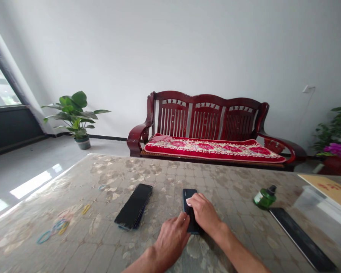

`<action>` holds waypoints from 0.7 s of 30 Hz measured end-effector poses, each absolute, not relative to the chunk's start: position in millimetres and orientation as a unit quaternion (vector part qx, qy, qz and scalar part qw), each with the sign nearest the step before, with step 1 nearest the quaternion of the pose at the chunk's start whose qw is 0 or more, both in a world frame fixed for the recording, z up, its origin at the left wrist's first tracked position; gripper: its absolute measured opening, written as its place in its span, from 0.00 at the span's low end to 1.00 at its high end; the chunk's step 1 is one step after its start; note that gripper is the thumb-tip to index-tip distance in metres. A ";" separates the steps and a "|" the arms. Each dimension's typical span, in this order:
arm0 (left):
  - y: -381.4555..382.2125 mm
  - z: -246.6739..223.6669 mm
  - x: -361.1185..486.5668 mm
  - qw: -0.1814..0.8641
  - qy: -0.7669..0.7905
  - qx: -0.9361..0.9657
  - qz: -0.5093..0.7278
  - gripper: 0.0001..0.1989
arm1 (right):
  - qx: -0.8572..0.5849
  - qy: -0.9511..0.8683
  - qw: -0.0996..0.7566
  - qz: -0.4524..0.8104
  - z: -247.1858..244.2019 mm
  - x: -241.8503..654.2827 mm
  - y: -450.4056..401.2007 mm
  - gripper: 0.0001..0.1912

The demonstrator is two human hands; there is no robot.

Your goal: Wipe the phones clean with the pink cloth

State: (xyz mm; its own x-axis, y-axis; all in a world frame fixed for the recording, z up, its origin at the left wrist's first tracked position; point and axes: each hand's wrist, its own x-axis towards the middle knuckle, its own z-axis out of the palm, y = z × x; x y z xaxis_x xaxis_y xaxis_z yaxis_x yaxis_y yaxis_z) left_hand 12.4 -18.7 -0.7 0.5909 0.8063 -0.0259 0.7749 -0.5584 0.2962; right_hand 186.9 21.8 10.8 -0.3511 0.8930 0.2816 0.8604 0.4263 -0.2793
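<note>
A dark blue phone [190, 192] lies back up on the patterned tablecloth in front of me. My left hand [172, 237] holds it at its lower left edge, fingers bent against the side. My right hand [206, 214] rests over the phone's middle, its fingers pressed together. A small white piece [189, 202], perhaps cloth or tissue, shows under those fingertips; most of it is hidden. To the left, a black phone [135, 204] lies screen up on another dark blue thing, whose edge shows below it.
Several coloured rubber bands [57, 227] lie at the left of the table [102, 246]. On the right are a green bottle [265, 198] with a black cap, a long dark strip [301, 239] and a clear plastic box [315, 212]. A wooden bench [206, 121] stands beyond.
</note>
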 end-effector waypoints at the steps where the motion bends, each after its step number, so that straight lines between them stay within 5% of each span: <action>1: -18.9 -0.4 12.2 0.141 0.447 0.882 0.056 0.14 | -0.548 -0.812 0.197 0.035 11.2 188.4 30.0 0.15; 21: -16.1 5.4 10.1 0.149 0.447 0.880 0.055 0.15 | -0.516 -0.804 0.292 0.049 -5.2 192.3 -10.1 0.16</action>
State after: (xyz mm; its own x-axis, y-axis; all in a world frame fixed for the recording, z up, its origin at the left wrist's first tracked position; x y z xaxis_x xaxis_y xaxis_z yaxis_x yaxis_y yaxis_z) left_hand 10.1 -16.1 5.4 0.5950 0.8029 -0.0356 0.7698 -0.5566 0.3124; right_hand 192.3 -10.1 -5.2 -0.2978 0.8579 0.4187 0.8003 0.4634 -0.3804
